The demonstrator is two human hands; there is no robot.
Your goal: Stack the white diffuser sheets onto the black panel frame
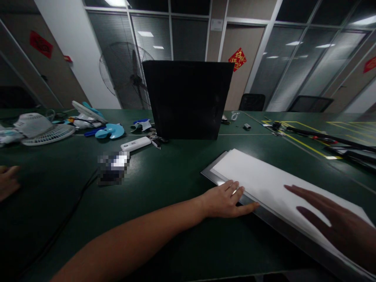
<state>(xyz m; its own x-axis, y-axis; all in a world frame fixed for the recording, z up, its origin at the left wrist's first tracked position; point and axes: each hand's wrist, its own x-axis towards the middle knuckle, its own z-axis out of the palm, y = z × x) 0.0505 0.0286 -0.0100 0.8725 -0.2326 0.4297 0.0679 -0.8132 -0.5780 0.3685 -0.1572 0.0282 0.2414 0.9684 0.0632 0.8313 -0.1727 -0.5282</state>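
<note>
On the right side of the table lies a long flat panel with a silver-grey border (282,227), and a white sheet (264,168) covers most of it. My left hand (225,199), with a ring on one finger, rests along the panel's near left edge. Its fingers are spread and touch the sheet's border. Over the right part of the white sheet is my right hand (335,219), fingers stretched out and thumb apart, holding nothing. Whether its palm touches the sheet, I cannot tell.
A large black panel (188,100) stands upright on the green table (173,164). To its left lie a white power bank-like bar (136,144), a blurred-out device (114,168) with a cable, a blue fan blade (109,131) and fan parts (48,133). Another person's hand (8,182) shows far left.
</note>
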